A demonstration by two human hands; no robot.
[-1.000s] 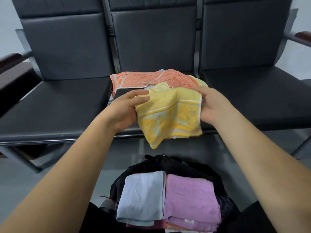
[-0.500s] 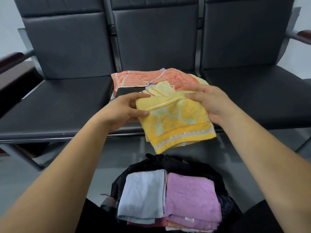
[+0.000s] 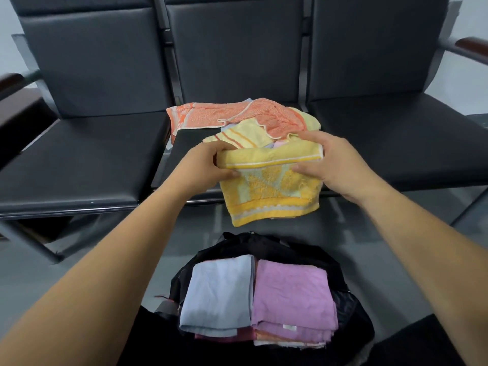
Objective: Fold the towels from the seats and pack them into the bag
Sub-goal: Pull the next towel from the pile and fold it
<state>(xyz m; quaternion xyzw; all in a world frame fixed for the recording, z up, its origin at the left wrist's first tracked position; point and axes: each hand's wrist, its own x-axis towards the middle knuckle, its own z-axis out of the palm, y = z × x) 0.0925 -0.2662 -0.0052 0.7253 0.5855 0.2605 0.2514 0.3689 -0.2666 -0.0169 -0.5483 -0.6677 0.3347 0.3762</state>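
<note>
The yellow towel (image 3: 269, 188) hangs in the air over the front edge of the middle seat (image 3: 184, 154), its top rolled over. The left hand (image 3: 208, 167) pinches its left end and the right hand (image 3: 335, 165) pinches its right end.

I think this is the folding step. Next it may need one more fold. Then it goes down into the black bag (image 3: 346, 307), on the blue towel (image 3: 219, 289) and the purple towel (image 3: 290, 291).

An orange towel (image 3: 237, 112) and others wait at the seat's back edge.
</note>
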